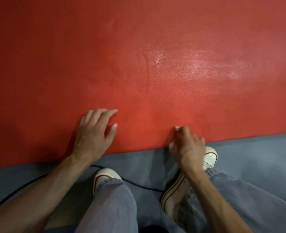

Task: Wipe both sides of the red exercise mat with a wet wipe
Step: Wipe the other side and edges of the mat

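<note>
Right hand (pixel 187 145): clenched over a white wet wipe (pixel 171 146) at red mat (pixel 138 56) near edge. Left hand (pixel 95 132): spread, pressing mat. Step: wiping upper face; next, likely flipping it.

Both forearms are bare, with no sleeve reaching the wrists and no watch or ring to be seen. The left hand (pixel 92 137) has short, pale nails, and so does the right hand (pixel 187 145). Below the hands, the legs are in loose, faded blue jeans (pixel 115 204) with soft folds. Cream canvas sneakers (pixel 172 194) poke out, each with a thin dark red stripe along the sole and a glossy toe cap.
</note>
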A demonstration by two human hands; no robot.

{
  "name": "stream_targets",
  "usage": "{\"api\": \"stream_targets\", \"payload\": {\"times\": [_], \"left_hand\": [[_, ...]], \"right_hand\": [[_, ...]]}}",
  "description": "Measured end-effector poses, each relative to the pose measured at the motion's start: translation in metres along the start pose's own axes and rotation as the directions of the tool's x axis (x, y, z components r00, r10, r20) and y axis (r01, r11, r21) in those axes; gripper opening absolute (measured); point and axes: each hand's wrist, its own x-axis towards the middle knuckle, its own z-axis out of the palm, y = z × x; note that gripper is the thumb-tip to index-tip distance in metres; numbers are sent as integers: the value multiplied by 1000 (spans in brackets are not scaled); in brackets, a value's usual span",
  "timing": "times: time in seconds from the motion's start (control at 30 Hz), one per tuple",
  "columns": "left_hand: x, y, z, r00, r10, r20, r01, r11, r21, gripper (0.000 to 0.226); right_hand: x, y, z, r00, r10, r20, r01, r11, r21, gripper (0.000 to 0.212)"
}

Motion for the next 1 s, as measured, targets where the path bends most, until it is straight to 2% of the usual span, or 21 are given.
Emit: {"api": "stream_targets", "payload": {"times": [0.07,0.13,0.17,0.23,0.3,0.37,0.43,0.5,0.6,0.67,0.8,0.87,0.93,1.0], "left_hand": [[-11,4,5,1000,-13,15,13,1000,-18,41],[-18,12,10,999,-29,21,30,998,-48,39],[-20,17,13,999,-28,30,30,998,-64,38],[-22,24,17,998,-17,57,22,995,-95,35],[-23,26,18,996,-24,84,34,992,-123,33],[-24,23,16,996,-42,74,52,988,-143,30],[-25,20,15,997,-59,43,65,986,-152,28],[-26,17,13,996,-79,29,82,984,-158,27],[-25,18,15,994,-100,48,108,975,-193,27],[-21,25,16,992,-108,73,122,967,-226,28],[-15,33,15,981,-174,90,190,955,-226,28],[-13,32,12,971,-227,79,239,945,-224,27],[-14,33,9,968,-239,79,251,945,-211,28],[-12,39,10,975,-205,84,217,959,-182,30]], "right_hand": [[4,14,-3,991,127,-48,-126,992,27,16],[0,-7,4,987,155,-43,-152,986,71,16],[-6,-25,9,994,110,-16,-108,990,88,22],[-19,-72,18,995,-92,45,86,988,127,32],[-30,-109,23,941,-328,86,314,938,144,27],[-20,-111,22,905,-412,106,393,905,164,29],[-4,-81,15,941,-323,98,310,942,128,32],[14,-43,5,987,-153,41,149,985,87,27],[18,-32,3,1000,22,-1,-22,988,150,19],[10,-63,13,1000,-2,16,-1,981,196,15],[1,-124,22,964,-245,100,203,927,317,15],[10,-127,17,962,-236,135,167,904,395,22],[19,-120,7,952,-203,231,67,870,488,28],[24,-107,-2,908,-215,360,-27,826,563,20]]}}
